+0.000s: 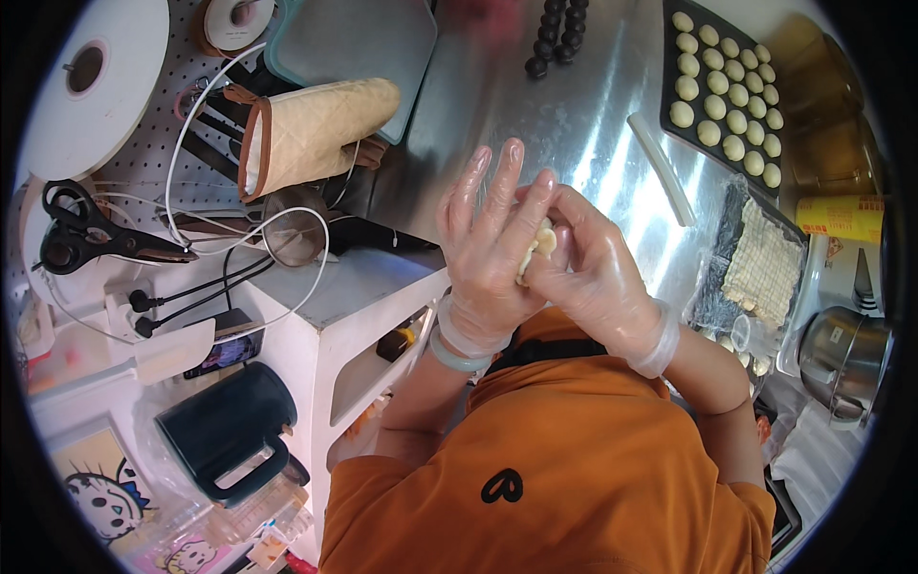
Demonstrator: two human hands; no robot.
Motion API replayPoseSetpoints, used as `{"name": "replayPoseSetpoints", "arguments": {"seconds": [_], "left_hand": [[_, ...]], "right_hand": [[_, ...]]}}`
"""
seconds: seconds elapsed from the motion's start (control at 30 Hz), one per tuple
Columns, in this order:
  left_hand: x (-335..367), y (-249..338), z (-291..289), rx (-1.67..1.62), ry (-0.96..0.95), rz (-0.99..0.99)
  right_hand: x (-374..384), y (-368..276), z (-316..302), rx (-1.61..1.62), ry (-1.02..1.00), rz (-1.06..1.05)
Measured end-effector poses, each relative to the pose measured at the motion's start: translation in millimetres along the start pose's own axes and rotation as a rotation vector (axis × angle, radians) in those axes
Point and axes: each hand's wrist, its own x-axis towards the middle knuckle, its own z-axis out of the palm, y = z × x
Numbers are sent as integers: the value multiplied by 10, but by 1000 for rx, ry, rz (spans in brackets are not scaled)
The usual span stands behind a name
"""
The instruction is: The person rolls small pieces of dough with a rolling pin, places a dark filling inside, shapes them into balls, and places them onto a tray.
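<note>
Both hands, in clear plastic gloves, meet in front of my orange shirt. Between them is a small lump of pale dough (538, 247), partly hidden by the fingers. My left hand (486, 253) lies against the dough with its fingers stretched out and spread. Curled round the dough from the other side, my right hand (598, 273) has its thumb and fingers closed on it. Farther right, a black tray (706, 143) bears rows of round pale dough balls (736, 121). A whitish strip-shaped tool (662, 170) rests on the metal table (574, 124) near the tray.
A scored pale slab (763, 263) lies on plastic wrap at the right, near a metal bowl (841, 359). To the left are black scissors (100, 234), a beige oven mitt (320, 129), loose cables and a dark mug (228, 430). Dark beads (555, 38) lie at the far side.
</note>
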Motion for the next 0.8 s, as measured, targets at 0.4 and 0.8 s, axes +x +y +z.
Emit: {"name": "replayPoseSetpoints", "arguments": {"seconds": [0.4,0.8], "left_hand": [[59,-26,-93,-80,-100,33],[-28,2,29,25,76,22]], "right_hand": [[78,-72,-171,-70,-128,-68],[-42,-157,3,-50,-30,18]]}}
